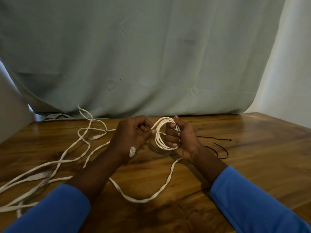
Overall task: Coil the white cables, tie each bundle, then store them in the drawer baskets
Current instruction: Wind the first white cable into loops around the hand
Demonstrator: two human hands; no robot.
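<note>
The coil (165, 134) of white cable is held up just above the table (255, 158), near its middle, and stands roughly upright with several turns stacked together. The right hand (184, 140) grips the coil's right side, fingers curled through the ring and thumb over its top. The left hand (133, 134) is just beside the coil on its left, and its thumb and fingers pinch a strand that runs into the top of the coil. A clear plug (132, 151) shows at the heel of this hand.

From under the right hand the uncoiled cable (141, 201) drops to the table, sweeps in a wide loop toward the viewer and passes under the left forearm. More loose cables (72, 146) lie tangled across the table's left half, with plugs among them; whether they belong to the same cable cannot be told.

Thin black cords (217, 138) lie on the wood just right of the right hand. Both arms wear blue sleeves (249, 199). A grey-green cloth (151, 56) hangs behind the table.
</note>
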